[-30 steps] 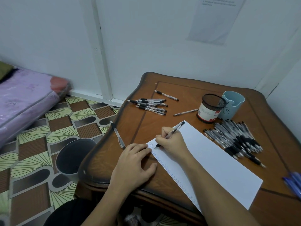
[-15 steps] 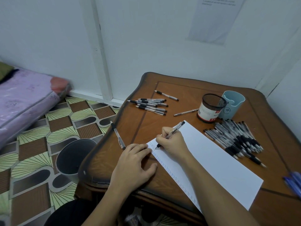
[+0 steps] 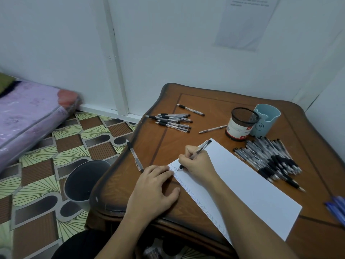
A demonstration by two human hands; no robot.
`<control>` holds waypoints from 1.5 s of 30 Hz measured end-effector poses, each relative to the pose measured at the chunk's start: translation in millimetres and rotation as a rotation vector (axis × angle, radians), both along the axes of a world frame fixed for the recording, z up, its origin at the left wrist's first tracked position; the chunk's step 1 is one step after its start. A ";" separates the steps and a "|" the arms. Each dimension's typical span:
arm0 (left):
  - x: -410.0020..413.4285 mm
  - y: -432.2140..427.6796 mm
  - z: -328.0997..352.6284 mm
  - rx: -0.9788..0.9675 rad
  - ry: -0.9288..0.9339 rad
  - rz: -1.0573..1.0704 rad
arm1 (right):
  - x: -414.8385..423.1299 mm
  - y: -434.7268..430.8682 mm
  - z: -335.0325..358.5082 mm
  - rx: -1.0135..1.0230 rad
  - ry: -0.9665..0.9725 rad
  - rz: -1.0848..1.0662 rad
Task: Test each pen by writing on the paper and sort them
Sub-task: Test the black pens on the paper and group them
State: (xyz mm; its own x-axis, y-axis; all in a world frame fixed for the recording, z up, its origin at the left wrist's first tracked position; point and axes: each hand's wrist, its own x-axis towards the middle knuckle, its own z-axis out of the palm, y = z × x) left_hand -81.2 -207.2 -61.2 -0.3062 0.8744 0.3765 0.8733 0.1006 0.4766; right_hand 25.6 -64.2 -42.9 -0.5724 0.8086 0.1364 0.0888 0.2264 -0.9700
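The clear ballpoint pen (image 3: 201, 148) with a black grip stands tilted in the right hand (image 3: 198, 164), pinched between thumb and curled fingers; its tip touches the white paper (image 3: 246, 186) at the sheet's left corner, beside rows of small blue marks that run along the near edge. The left hand (image 3: 155, 187) lies flat on the wooden table (image 3: 209, 101), fingers relaxed and holding nothing, its fingertips just touching that same corner of the paper; we see the two hands close together but apart.

Beyond the paper to the right lies a large pile of pens (image 3: 270, 159); behind it stand a black mesh pen holder (image 3: 241, 124) and a pale blue cup (image 3: 267, 120), touching each other. At the far left of the table a small group of pens (image 3: 173, 120) lies side by side; a single pen (image 3: 190, 109) lies just behind them, another stray pen (image 3: 212, 128) near the mesh holder, and one more pen (image 3: 134, 156) at the table's left edge, its end near the left hand. A few blue pens (image 3: 336, 208) show at the right border.

On the patterned floor (image 3: 37, 165) a grey bin (image 3: 84, 180) stands beside the table; a purple mattress (image 3: 28, 109) lies further left; a printed sheet (image 3: 244, 21) hangs on the wall.
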 end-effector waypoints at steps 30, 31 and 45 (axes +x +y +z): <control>0.5 -2.1 2.1 -0.017 -0.020 -0.030 | 8.9 24.4 48.6 -0.446 -0.144 -0.180; 0.6 -2.4 2.2 -0.019 -0.015 -0.034 | 18.1 29.5 50.9 -0.381 -0.213 -0.195; 0.8 -1.9 3.9 -0.085 0.015 -0.048 | 151.7 61.4 54.2 0.544 -1.175 -0.423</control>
